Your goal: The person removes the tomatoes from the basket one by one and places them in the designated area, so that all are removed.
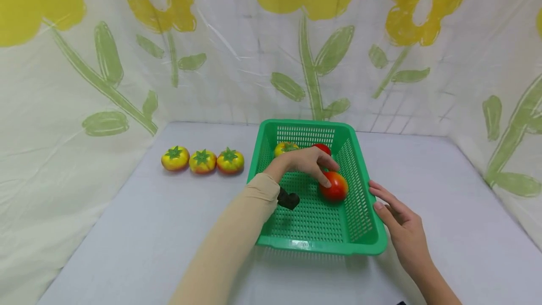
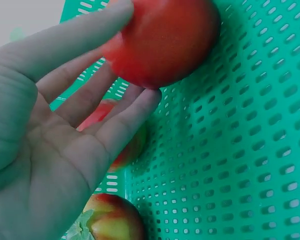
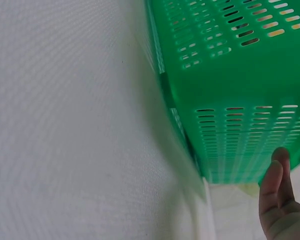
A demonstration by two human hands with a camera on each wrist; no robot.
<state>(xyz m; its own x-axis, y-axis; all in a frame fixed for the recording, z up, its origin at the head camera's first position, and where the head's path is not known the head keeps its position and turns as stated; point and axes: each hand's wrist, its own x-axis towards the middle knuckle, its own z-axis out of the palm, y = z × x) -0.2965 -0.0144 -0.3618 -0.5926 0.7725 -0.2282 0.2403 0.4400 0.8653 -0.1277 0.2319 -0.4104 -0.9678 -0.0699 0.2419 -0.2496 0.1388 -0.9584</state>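
Observation:
My left hand (image 1: 311, 161) reaches into a green plastic basket (image 1: 322, 247) and holds a shiny red toy tomato (image 1: 334, 187) near its right wall. In the left wrist view the thumb and fingertips lie against the tomato (image 2: 162, 42), its underside close over the perforated floor. Behind that hand in the basket are a yellow-red tomato with a green leafy top (image 1: 285, 148) and a red one (image 1: 322, 148), partly hidden. My right hand (image 1: 402, 229) touches the basket's right rim from outside; its fingertips (image 3: 281, 155) rest at the slotted wall in the right wrist view.
On the white table (image 1: 139, 229), left of the basket, three yellow-red tomatoes (image 1: 203, 162) stand in a row, leafy tops up. A white cloth with painted yellow flowers (image 1: 228, 60) hangs behind the table. A small black device (image 1: 289, 199) sits under the left wrist.

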